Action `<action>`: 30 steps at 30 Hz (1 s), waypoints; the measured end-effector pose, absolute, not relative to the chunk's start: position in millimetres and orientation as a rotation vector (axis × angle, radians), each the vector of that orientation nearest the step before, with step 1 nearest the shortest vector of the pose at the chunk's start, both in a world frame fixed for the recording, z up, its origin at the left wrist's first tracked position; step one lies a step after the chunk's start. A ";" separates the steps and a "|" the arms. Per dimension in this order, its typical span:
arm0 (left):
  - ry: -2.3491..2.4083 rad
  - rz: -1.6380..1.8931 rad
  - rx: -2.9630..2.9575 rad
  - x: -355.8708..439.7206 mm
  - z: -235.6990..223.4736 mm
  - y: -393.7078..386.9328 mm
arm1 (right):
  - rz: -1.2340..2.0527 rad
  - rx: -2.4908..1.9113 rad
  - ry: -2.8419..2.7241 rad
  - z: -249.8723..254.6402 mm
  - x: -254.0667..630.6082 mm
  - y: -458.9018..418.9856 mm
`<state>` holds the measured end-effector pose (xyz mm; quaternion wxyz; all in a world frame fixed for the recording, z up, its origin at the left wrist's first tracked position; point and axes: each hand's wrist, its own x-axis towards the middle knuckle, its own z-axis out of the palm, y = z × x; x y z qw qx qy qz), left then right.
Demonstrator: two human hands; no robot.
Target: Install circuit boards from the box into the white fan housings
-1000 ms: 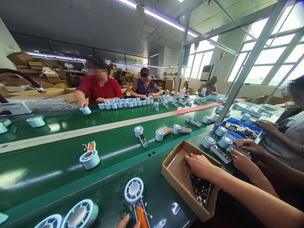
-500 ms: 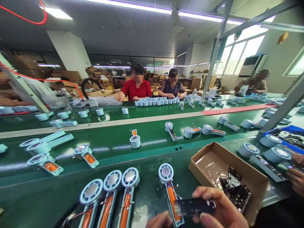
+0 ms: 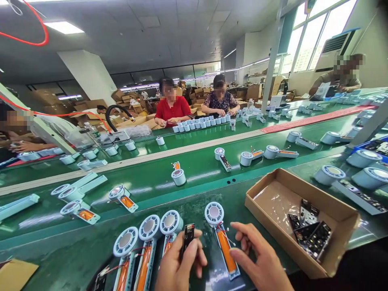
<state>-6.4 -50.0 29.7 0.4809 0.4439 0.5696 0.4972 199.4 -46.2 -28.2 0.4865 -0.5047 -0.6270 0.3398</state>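
My left hand (image 3: 183, 258) grips a small black circuit board (image 3: 188, 237), held upright between thumb and fingers. To its right lies a light-blue unit with a round, grilled head (image 3: 214, 214) and an open handle, in which an orange battery (image 3: 226, 248) shows. My right hand (image 3: 257, 254) is beside that handle, fingers apart and curved, close to thin wires with a small white connector (image 3: 227, 229). Whether a fingertip touches the wires I cannot tell. Left of my hands, three similar units (image 3: 148, 228) stand in a row, one partly hidden by my left hand.
An open cardboard box (image 3: 266, 210) holding several black circuit boards (image 3: 312, 230) sits at the right. Beyond the bench, a green conveyor belt (image 3: 200, 178) carries more light-blue units. Several people work on the far side. Another black board (image 3: 100, 279) lies at lower left.
The circuit board has passed from my right hand to my left and now stands upright. My right hand has opened beside the unit. The camera view has tilted and shifted.
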 end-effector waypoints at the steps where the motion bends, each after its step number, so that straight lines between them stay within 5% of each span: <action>1: 1.466 1.130 1.293 -4.9 35.9 -40.3 | 0.809 -1.222 -1.550 -27.8 193.0 -42.9; 12: 1.242 0.040 2.643 17.7 77.7 24.3 | 0.784 -1.134 -1.510 -39.3 173.7 -33.9; 22: 1.725 0.759 1.507 -15.8 16.8 -19.8 | 0.536 -1.085 -1.670 -26.5 167.5 -29.1; 30: 1.524 0.926 1.065 0.6 -16.5 -39.1 | 0.546 -1.006 -1.929 -12.8 158.7 -18.3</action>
